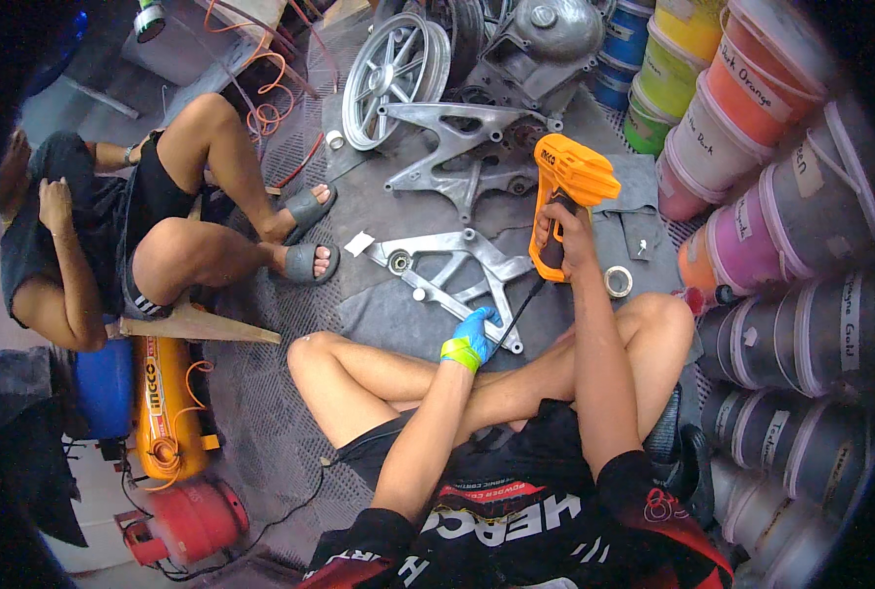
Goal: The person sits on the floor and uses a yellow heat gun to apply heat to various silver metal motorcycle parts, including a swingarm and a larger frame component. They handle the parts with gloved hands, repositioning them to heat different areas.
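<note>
orange heat gun within right fingers

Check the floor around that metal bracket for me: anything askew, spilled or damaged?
Nothing spilled or visibly broken. The right hand grips the orange heat gun; the gloved left hand rests on the silver bracket. A tape roll lies loose beside the knee, and the paint tubs are lying on their sides, stacked.
</note>
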Motion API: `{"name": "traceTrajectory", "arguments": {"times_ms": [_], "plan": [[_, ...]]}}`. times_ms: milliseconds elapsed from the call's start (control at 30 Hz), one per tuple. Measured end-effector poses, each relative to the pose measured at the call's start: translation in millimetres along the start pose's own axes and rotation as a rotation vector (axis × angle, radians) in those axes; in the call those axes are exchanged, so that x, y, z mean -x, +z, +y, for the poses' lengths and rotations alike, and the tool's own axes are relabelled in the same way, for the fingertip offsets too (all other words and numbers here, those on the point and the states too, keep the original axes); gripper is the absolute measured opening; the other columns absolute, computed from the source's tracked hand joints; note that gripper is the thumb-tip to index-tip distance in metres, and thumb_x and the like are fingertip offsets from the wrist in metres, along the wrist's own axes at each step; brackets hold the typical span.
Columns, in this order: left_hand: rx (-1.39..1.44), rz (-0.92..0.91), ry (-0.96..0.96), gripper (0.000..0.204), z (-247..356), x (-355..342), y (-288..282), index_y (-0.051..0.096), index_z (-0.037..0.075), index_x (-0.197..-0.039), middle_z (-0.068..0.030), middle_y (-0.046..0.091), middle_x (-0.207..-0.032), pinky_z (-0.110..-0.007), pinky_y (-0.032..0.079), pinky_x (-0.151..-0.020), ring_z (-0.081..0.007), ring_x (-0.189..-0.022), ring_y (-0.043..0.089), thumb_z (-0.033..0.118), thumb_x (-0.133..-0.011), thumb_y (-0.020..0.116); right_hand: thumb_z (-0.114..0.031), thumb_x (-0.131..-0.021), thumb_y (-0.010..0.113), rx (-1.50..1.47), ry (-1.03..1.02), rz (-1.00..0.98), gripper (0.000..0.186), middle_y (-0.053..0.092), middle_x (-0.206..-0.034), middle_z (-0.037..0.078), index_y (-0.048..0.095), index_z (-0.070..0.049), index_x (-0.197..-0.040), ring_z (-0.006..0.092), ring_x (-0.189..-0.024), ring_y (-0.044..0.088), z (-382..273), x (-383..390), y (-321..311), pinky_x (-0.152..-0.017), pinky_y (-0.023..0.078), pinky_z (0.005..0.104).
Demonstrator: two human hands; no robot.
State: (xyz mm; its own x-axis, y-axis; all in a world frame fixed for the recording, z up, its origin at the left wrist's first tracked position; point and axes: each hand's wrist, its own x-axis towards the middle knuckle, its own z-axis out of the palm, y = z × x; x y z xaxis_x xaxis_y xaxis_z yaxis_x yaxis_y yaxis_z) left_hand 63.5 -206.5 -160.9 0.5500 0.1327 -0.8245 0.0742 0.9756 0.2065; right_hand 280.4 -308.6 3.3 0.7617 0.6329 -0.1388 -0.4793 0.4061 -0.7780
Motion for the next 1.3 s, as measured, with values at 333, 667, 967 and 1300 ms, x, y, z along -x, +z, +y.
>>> {"name": "traceTrajectory", "arguments": {"times_ms": [333, 667, 967, 1300], "plan": [[-0.043, 0.106, -0.022, 0.015, 1.9, 12.7, 18.4, 0.068, 0.001, -0.094, -0.0128, 0.068, -0.089, -0.043, 0.06, -0.074, -0.0283, -0.08, 0.067, 0.012, -0.093, 0.059, -0.009, -0.086, 0.064, -0.044, -0.008, -0.022, 0.02, 0.055, -0.068, 0.004, 0.053, -0.009, -0.102, 0.0143, -0.051, 0.056, -5.7, -1.5, -4.3, -0.047, 0.046, 0.0295], [-0.577, 0.051, 0.032, 0.042, 16.9, 101.8, 28.0, 0.065, 0.003, -0.12, -0.0145, 0.072, -0.107, -0.043, 0.058, -0.081, -0.0301, -0.094, 0.07, 0.041, -0.102, 0.059, -0.013, -0.088, 0.063, -0.001, 0.012, -0.006, 0.02, 0.053, -0.07, 0.003, 0.054, -0.01, -0.105, 0.0137, -0.052, 0.054, 1.7, -3.6, -7.4, -0.048, 0.045, 0.0287], [-2.391, -0.038, 1.196, 0.083, 27.6, 163.7, 40.6, 0.024, 0.0, -0.159, -0.0262, 0.022, -0.164, -0.055, 0.023, -0.123, -0.0435, -0.151, 0.024, 0.05, -0.099, 0.053, -0.012, -0.087, 0.064, -0.065, 0.035, 0.013, 0.017, 0.054, -0.068, 0.004, 0.054, -0.009, -0.1, 0.0147, -0.051, 0.054, -0.1, -5.8, -6.3, -0.048, 0.046, 0.0301], [-2.301, -0.041, 1.01, 0.086, 25.4, 140.6, 16.5, 0.022, -0.003, -0.158, -0.0275, 0.02, -0.164, -0.056, 0.025, -0.121, -0.0437, -0.152, 0.022, 0.054, -0.1, 0.05, -0.011, -0.088, 0.063, 0.065, 0.021, 0.039, 0.02, 0.054, -0.071, 0.005, 0.053, -0.01, -0.105, 0.0149, -0.052, 0.054, 11.9, -9.9, 0.0, -0.047, 0.045, 0.03]]}}
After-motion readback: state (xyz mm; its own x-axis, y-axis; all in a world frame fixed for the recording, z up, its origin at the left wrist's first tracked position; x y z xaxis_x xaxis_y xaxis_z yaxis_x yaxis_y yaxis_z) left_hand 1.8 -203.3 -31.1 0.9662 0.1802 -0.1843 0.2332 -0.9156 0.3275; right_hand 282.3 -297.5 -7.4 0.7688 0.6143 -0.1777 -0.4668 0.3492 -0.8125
